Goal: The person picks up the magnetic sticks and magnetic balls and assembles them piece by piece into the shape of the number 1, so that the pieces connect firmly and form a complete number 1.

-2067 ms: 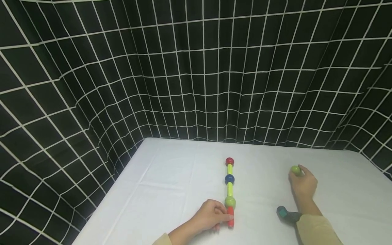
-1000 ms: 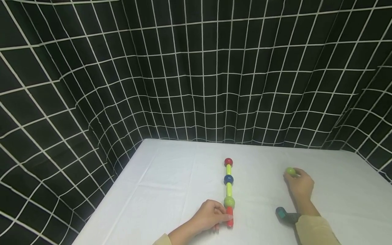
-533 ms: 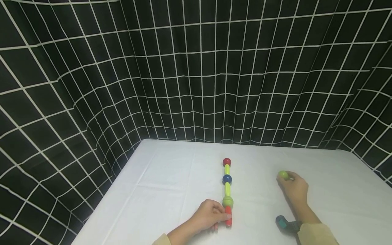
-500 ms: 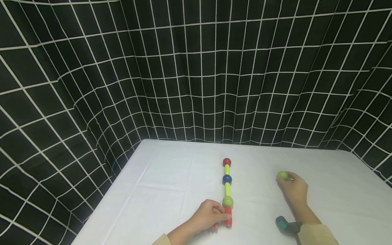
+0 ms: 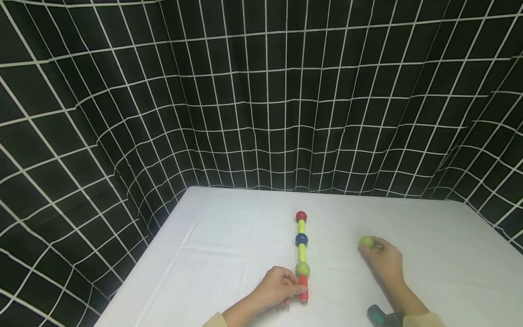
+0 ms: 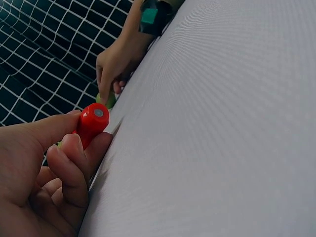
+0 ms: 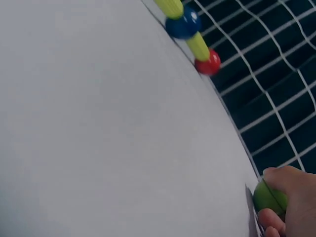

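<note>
My left hand pinches a red rod between thumb and fingers at the near end of a straight chain. In the left wrist view, a small grey disc shows in the end of the red rod. Going away from me, the chain runs through a green ball, a yellow-green rod, a blue ball, another yellow-green rod and a red ball. Off to the right, my right hand holds a second green ball, low over the white cloth.
A white cloth covers the table. Behind and beside it hangs a black curtain with a white grid. A dark wrist camera with a teal patch sits on my right wrist.
My right hand has moved left and nearer to me, carrying the green ball toward the chain. My left hand keeps its pinch on the red rod; the view has shifted slightly.
</note>
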`<state>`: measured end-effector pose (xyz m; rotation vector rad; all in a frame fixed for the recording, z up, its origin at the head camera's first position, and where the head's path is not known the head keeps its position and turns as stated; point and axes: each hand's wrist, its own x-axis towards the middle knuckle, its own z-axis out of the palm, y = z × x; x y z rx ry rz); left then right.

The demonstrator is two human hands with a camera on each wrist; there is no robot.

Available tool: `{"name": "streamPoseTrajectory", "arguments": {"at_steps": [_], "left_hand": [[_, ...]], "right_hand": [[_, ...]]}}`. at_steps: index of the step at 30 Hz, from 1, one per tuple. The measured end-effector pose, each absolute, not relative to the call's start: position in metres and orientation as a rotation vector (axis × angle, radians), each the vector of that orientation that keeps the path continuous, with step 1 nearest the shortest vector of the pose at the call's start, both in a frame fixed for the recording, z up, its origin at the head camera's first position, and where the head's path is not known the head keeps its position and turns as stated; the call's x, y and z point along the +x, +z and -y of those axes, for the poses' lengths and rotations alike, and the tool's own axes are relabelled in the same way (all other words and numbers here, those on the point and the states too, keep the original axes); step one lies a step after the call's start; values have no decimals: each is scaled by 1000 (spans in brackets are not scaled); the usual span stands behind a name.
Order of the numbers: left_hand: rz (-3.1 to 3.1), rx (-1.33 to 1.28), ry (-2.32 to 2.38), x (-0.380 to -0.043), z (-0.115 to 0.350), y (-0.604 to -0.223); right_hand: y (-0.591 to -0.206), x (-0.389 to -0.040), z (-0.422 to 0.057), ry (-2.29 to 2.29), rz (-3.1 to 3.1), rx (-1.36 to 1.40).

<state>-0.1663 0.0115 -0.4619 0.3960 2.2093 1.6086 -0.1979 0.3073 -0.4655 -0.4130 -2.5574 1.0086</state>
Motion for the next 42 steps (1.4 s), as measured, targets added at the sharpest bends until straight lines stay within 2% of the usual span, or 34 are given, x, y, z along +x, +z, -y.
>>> {"name": "streamPoseTrajectory", "arguments": {"at_steps": [29,42], "left_hand": [[-2217,398,1607,-166,-13,-461],[-2230,422,1597,-166,-11,-461]], "right_hand": [[-454,-155,-268,1118,2732,-301],[-454,-132,-230,1077,2770,-155]]}}
